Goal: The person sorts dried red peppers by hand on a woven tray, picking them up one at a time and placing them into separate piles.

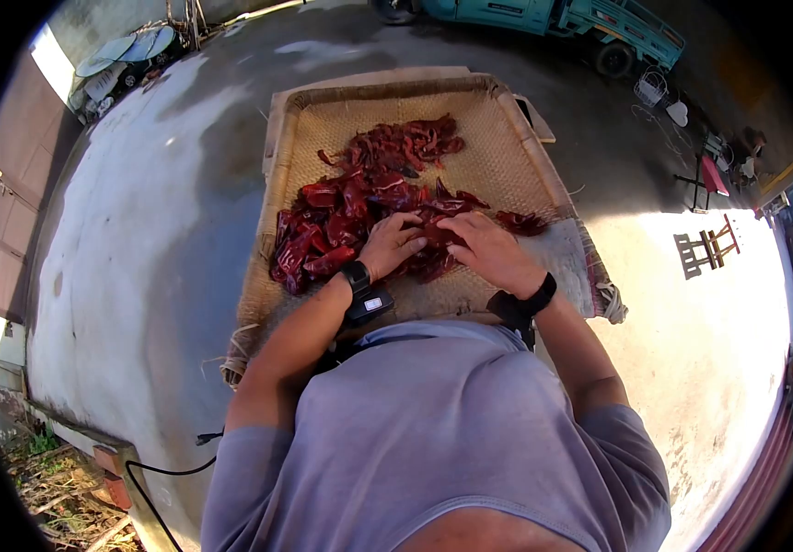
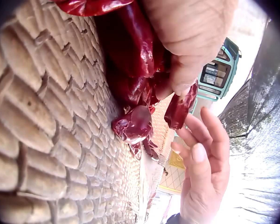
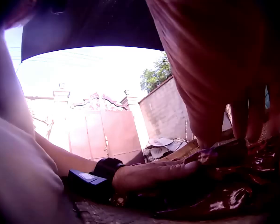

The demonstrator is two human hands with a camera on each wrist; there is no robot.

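Dark red dried peppers (image 1: 341, 216) lie heaped on a woven tray (image 1: 309, 120). My left hand (image 1: 392, 247) is at the near side of the heap; in the left wrist view the left hand (image 2: 191, 35) pinches one dark red pepper (image 2: 178, 111) by its upper end, above more peppers (image 2: 133, 123). Facing it, the right hand (image 2: 205, 172) has its fingers loosely spread beside that pepper, with nothing visible gripped. From above, my right hand (image 1: 488, 248) reaches over the heap's right part. The right wrist view is dark; its right hand (image 3: 224, 70) hangs fingers down over peppers (image 3: 228, 198).
A smaller pile of red pieces (image 1: 405, 143) lies toward the tray's far end. A pale cloth (image 1: 557, 262) covers the tray's right side. Beyond stand a teal vehicle (image 1: 544, 18), a small stool (image 1: 709, 247) at the right and a gate (image 1: 10, 193) at the left.
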